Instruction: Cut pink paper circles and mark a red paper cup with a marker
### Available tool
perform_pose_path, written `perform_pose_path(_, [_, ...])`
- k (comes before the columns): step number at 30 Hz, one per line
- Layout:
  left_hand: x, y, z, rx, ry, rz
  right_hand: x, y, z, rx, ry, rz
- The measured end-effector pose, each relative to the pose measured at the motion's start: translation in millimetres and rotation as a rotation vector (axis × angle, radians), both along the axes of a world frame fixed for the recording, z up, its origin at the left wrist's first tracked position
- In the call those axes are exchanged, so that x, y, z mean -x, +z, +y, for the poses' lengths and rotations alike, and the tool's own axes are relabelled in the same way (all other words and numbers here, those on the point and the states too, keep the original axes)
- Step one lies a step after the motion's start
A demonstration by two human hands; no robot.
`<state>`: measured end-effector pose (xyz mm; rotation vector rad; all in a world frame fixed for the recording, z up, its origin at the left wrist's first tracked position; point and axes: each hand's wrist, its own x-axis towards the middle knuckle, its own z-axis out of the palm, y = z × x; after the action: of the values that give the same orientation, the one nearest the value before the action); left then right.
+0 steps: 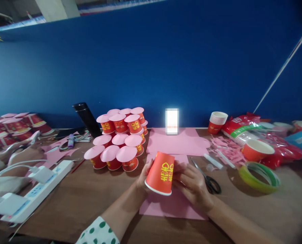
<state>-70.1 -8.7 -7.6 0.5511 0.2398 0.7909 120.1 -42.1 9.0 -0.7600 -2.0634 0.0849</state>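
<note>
Both my hands hold one red paper cup (160,173) with yellow characters, tilted with its open rim toward me, just above a pink paper sheet (166,205) on the brown table. My left hand (143,178) wraps the cup's left side. My right hand (193,184) presses its fingers against the cup's right side. Behind the cup stands a stacked pile of red cups capped with pink paper discs (120,142).
Black-handled scissors (209,181) and a white glue stick (213,161) lie to the right, near pink scraps, a green tape roll (259,173), an open red cup (258,150) and stacked cups (217,122). A white power strip (36,189) lies at left; a black flask (87,118) stands behind.
</note>
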Motion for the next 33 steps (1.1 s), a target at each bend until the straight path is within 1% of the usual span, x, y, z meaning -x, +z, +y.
perform_pose_path(2, [-1, 4.6, 0, -0.013, -0.007, -0.022, -2, 1.2, 2, -0.024, 0.014, 0.072])
perform_pose_path(3, [-2, 7.5, 0, -0.021, -0.011, -0.037, -4, 2.2, 4, -0.036, 0.0, 0.123])
perform_pose_path(5, [-3, 13.4, 1, -0.029, -0.013, -0.063, -10, 5.1, 9, -0.06, -0.085, 0.22])
perform_pose_path(7, [-3, 17.9, 4, -0.02, 0.053, -0.048, -21, 9.9, 16, -0.073, -0.216, 0.257])
perform_pose_path(9, [-2, 20.0, 7, 0.018, 0.123, -0.013, -36, 17.4, 24, -0.052, -0.357, 0.25])
perform_pose_path(12, [-2, 19.6, 10, 0.067, 0.149, 0.029, -66, 33.5, 33, 0.061, -0.633, 0.34])
perform_pose_path(14, [-2, 18.5, 10, 0.061, 0.155, 0.042, -89, 45.5, 37, 0.094, -0.791, 0.415])
perform_pose_path(15, [-2, 18.0, 9, 0.053, 0.157, 0.046, -100, 51.0, 37, 0.104, -0.856, 0.395])
perform_pose_path(17, [-3, 17.0, 8, 0.043, 0.157, 0.056, -118, 59.7, 37, 0.149, -0.906, 0.246])
perform_pose_path(18, [-3, 16.5, 8, 0.04, 0.152, 0.064, -125, 62.6, 37, 0.206, -0.914, 0.119])
perform_pose_path(21, [-4, 14.2, 8, 0.038, 0.134, 0.084, -136, 65.5, 35, 0.411, -0.922, -0.438])
perform_pose_path(23, [-5, 12.8, 8, 0.037, 0.128, 0.091, -136, 64.3, 35, 0.487, -0.923, -0.647])
perform_pose_path(28, [-5, 11.8, 7, 0.015, 0.125, 0.082, -135, 56.7, 47, 0.61, -0.966, -0.822])
perform_pose_path(31, [-4, 12.3, 7, 0.014, 0.115, 0.08, -140, 50.1, 57, 0.66, -0.978, -0.851])
perform_pose_path(33, [-5, 12.3, 7, 0.011, 0.107, 0.088, -143, 44.9, 61, 0.696, -0.957, -0.857])
